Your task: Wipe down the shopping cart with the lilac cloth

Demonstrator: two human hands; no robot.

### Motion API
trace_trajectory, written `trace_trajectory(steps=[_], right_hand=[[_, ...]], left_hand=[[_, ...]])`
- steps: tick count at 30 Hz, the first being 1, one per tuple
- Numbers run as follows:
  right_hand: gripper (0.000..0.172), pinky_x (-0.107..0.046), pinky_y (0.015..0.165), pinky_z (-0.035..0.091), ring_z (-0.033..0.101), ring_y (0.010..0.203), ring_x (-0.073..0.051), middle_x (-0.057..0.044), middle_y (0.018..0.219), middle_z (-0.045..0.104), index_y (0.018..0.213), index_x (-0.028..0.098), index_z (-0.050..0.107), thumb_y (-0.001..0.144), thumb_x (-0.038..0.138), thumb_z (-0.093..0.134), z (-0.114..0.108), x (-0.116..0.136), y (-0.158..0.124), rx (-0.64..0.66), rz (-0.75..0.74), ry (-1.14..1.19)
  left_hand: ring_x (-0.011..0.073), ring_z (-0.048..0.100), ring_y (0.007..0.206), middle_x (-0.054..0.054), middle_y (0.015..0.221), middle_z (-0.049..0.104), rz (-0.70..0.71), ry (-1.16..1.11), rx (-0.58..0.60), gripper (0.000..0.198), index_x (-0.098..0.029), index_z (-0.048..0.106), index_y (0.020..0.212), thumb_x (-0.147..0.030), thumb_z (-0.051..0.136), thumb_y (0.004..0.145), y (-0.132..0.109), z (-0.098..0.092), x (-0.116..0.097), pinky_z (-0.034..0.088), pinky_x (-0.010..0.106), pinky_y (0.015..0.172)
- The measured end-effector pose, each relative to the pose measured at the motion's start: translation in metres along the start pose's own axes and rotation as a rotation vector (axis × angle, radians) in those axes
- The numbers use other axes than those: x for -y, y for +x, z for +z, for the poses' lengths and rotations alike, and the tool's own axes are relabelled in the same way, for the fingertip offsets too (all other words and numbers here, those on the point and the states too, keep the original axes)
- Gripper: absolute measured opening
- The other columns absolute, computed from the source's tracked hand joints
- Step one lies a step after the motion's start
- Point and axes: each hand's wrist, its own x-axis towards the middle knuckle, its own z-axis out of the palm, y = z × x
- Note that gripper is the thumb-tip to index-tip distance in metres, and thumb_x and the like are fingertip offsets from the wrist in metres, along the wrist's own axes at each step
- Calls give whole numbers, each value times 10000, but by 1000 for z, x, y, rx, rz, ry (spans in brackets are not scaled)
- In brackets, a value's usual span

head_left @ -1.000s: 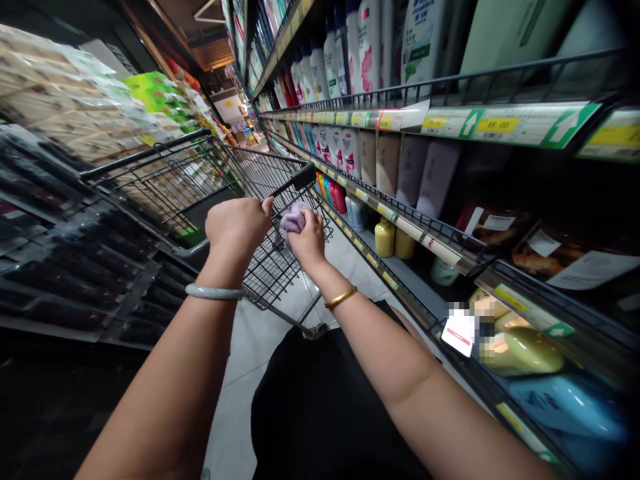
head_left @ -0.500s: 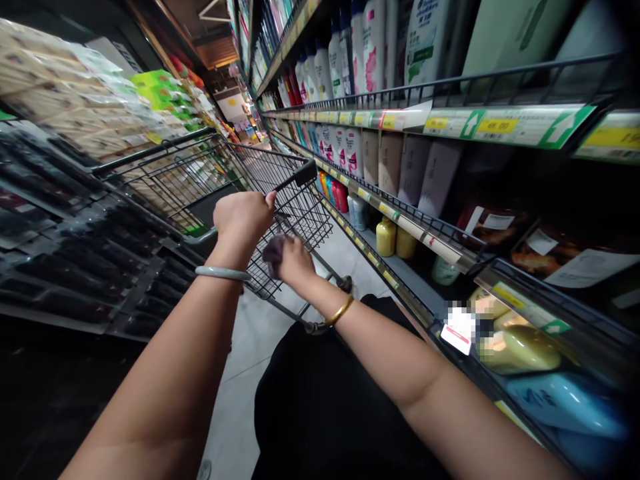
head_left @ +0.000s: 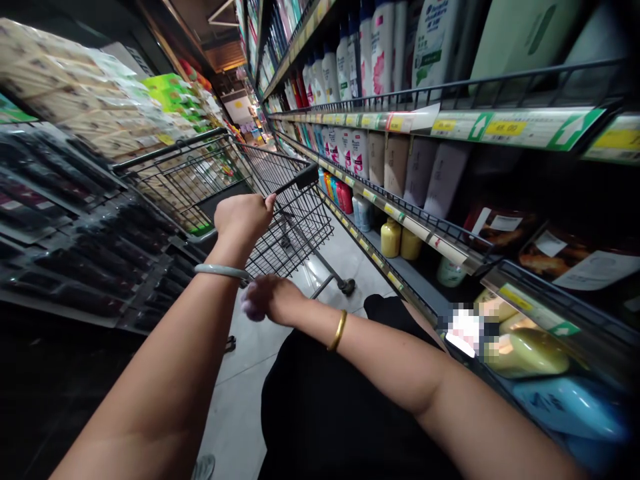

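Note:
My left hand (head_left: 242,219), with a pale bangle at the wrist, is closed in a fist around the handle of a black wire shopping cart (head_left: 306,176). Lower and closer to my body, my right hand (head_left: 281,299) is curled round a small purple-grey bunched cloth (head_left: 254,300), which is smeared by motion. A gold bangle circles that wrist. The right hand is apart from the cart and below its basket. The cart tilts across the view, and its basket wires and a front wheel (head_left: 346,287) show past my hands.
Shelves of shampoo bottles (head_left: 431,47) with a wire-edged price rail (head_left: 520,125) run close along the right. A bright phone-like screen (head_left: 461,343) is at the lower shelf. Stacked wrapped packs (head_left: 75,93) line the left. Grey tiled floor (head_left: 245,373) lies between.
My right hand has moved down and left, away from the cart's basket, with the purple-grey cloth in it. My left hand stays on the handle. The view has shifted slightly.

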Motion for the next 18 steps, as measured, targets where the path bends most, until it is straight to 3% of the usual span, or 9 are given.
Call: trace_trajectory(steps=[3,6,9,12,13,16,18], right_hand=[[224,-354,948,576,666,1191,-252,-50,1303,749,1196,310,785,1020,407,687,10,-3,2,14,-9,-65],[216,-377,1000,561,634,1198,-259,-94,1278,730,1189,260,791,1043,321,645,-12,-43,2,-67,142,-85],[346,-436,1046,549,588,1251,-291,-150,1391,637,1328,244,742,1054,211,534,-42,-78,1,-231,366,-101],[406,-437,1056,552,574,1262,-295,-141,1417,602,1385,282,717,1022,190,558,-51,-82,0,-357,537,-44],[401,-431,1049,556,574,1260,-294,-137,1416,603,1374,282,722,1012,194,576,-48,-77,1,-337,502,-22],[365,-381,1027,564,603,1206,-261,-96,1355,645,1275,288,763,946,177,651,-34,-60,7,-123,193,64],[323,-330,1002,564,637,1090,-221,-46,1208,698,1092,289,809,833,118,720,-29,-61,9,-126,155,243]], left_hand=[[455,730,996,270,1047,784,-1,9,-10,886,-158,854,1081,-718,169,1027,-2,2,7,490,462,788],[436,725,1012,263,1074,789,4,13,-6,885,-177,855,1107,-722,161,1027,-7,3,15,485,454,801],[438,723,1018,259,1074,789,-4,18,-1,893,-181,854,1115,-734,159,1021,-12,3,24,479,452,796],[443,724,1008,259,1063,785,-8,22,-4,892,-180,850,1116,-733,157,1019,-16,3,32,470,451,786],[443,725,1002,259,1057,784,-6,26,-9,889,-179,848,1113,-729,156,1020,-17,2,34,464,447,779],[440,727,977,251,1031,783,7,56,-19,877,-176,837,1089,-719,152,1024,-21,2,43,438,431,732],[435,725,952,241,1018,785,9,77,-18,869,-182,831,1069,-717,148,1025,-24,2,49,415,424,695]])
